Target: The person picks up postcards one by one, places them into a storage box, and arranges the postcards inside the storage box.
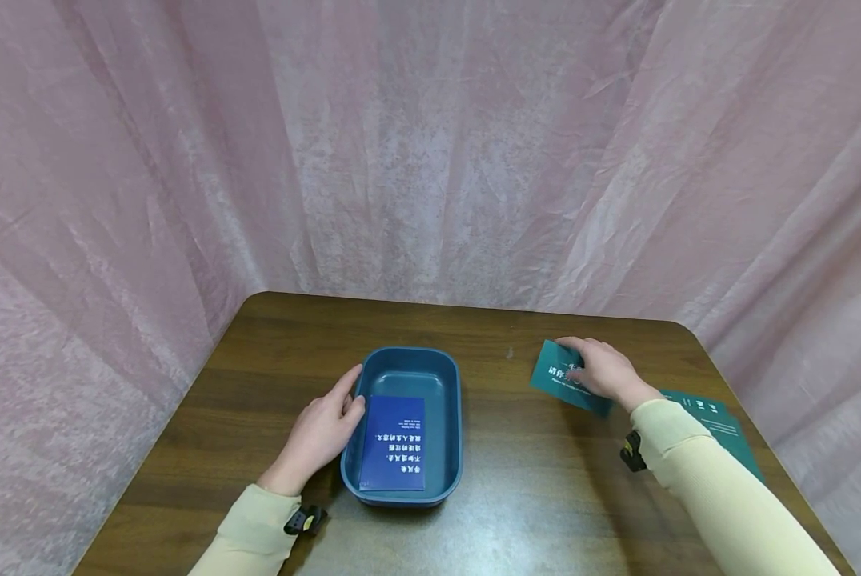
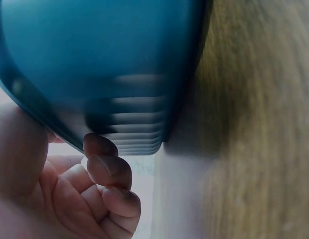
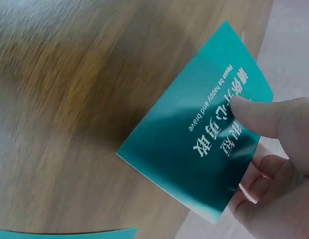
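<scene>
My left hand grips the left rim of a blue plastic bin. In the left wrist view its curled fingertips meet the ribbed outer wall under the rim. A dark blue card with white writing lies inside the bin. Over the right part of the table, my right hand pinches a green card with white lettering. In the right wrist view the thumb presses the card's printed face and the other fingers are behind it. The card is tilted, with its shadow on the wood below.
Another green card lies near the table's right edge, partly hidden under my right forearm. Pink curtains hang behind and beside the brown wooden table. A black band sits on each wrist.
</scene>
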A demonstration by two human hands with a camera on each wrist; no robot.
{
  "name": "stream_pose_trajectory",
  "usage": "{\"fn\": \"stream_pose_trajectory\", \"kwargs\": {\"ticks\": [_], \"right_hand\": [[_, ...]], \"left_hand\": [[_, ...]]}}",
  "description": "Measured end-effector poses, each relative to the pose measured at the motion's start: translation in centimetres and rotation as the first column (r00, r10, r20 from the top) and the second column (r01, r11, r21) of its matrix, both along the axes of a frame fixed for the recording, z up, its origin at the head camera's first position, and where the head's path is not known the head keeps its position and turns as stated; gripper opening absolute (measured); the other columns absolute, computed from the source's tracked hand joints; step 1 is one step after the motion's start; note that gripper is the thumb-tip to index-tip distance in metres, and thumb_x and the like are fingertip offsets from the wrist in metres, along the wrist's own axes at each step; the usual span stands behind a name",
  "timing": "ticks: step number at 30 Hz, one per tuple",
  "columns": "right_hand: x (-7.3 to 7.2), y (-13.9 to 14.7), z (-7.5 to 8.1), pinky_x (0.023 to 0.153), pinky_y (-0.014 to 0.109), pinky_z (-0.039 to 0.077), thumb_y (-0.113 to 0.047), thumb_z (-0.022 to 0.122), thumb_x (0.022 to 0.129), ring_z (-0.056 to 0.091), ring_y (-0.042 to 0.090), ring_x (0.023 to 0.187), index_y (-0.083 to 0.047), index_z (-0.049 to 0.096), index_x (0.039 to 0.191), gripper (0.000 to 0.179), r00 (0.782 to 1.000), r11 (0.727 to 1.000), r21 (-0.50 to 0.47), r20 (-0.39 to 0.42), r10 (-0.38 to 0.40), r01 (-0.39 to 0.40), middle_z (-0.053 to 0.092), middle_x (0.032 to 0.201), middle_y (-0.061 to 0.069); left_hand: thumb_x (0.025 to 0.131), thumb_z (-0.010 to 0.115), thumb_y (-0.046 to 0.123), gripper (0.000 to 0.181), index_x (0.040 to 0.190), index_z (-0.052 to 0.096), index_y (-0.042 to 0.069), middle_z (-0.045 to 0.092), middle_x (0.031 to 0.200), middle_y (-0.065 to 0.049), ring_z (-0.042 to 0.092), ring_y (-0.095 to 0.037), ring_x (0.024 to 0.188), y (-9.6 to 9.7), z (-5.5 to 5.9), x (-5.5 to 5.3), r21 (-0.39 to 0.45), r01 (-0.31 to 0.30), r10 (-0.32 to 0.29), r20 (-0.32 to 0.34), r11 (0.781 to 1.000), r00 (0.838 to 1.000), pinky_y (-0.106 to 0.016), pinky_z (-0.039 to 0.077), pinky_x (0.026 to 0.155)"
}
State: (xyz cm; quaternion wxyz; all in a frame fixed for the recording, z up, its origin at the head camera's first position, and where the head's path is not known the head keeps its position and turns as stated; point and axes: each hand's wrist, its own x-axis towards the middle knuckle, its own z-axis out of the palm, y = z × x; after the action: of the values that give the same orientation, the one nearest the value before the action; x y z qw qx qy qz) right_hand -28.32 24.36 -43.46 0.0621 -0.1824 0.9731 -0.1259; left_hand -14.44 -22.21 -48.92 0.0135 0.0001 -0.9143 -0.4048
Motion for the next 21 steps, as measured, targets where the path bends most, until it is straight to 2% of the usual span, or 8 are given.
{"fn": "stream_pose_trajectory", "kwargs": {"ticks": [4,9,14,17,21], "right_hand": [[0.5,-0.9,0.6,0.105,0.069,0.05,-0.008,0.073,0.105,0.061,0.051,0.134,-0.001,0.062,0.153,0.05,1.0,0.999,-0.052,-0.018,-0.005,0.004,0.065,0.145,0.029],[1.1,-2.2,1.7,0.1,0.066,0.053,-0.006,0.072,0.104,0.069,0.046,0.124,-0.003,0.069,0.145,0.041,0.998,0.997,-0.081,-0.067,0.01,-0.015,0.073,0.134,0.025],[1.6,-3.3,2.4,0.1,0.063,0.052,-0.005,0.073,0.103,0.072,0.041,0.117,-0.004,0.072,0.142,0.039,0.994,0.995,-0.094,-0.107,0.035,-0.045,0.077,0.125,0.021],[1.8,-3.5,2.7,0.096,0.062,0.054,-0.005,0.074,0.102,0.073,0.038,0.11,-0.004,0.073,0.141,0.039,0.99,0.993,-0.104,-0.136,0.047,-0.062,0.078,0.119,0.019],[2.1,-3.8,3.1,0.088,0.058,0.055,-0.005,0.072,0.103,0.07,0.032,0.1,-0.008,0.064,0.152,0.05,0.99,0.991,-0.12,-0.138,0.043,-0.06,0.075,0.114,0.015]], "left_hand": [[0.114,0.057,0.022,0.063,0.172,0.038,0.012,0.056,0.077,-0.002,0.054,-0.02,0.061,0.0,0.0,0.0,0.001,0.002,-0.002,-0.002,1.0,1.0,-0.035,0.042,0.058],[0.113,0.058,0.022,0.063,0.172,0.038,0.012,0.056,0.077,-0.002,0.054,-0.02,0.061,0.0,0.1,0.1,0.003,0.003,-0.003,-0.003,1.0,1.0,-0.035,0.042,0.058],[0.113,0.058,0.023,0.062,0.172,0.039,0.012,0.056,0.077,-0.002,0.054,-0.02,0.061,0.0,0.1,0.1,-0.004,0.001,-0.001,-0.001,1.0,1.0,-0.035,0.041,0.058],[0.113,0.058,0.023,0.062,0.172,0.039,0.012,0.055,0.077,-0.001,0.054,-0.02,0.061,0.0,0.1,0.2,-0.006,0.003,-0.003,-0.002,1.0,1.0,-0.035,0.041,0.058],[0.113,0.058,0.023,0.063,0.172,0.038,0.012,0.055,0.077,-0.002,0.054,-0.02,0.061,0.0,0.1,0.1,-0.005,0.006,-0.006,-0.001,1.0,1.0,-0.034,0.041,0.057]]}}
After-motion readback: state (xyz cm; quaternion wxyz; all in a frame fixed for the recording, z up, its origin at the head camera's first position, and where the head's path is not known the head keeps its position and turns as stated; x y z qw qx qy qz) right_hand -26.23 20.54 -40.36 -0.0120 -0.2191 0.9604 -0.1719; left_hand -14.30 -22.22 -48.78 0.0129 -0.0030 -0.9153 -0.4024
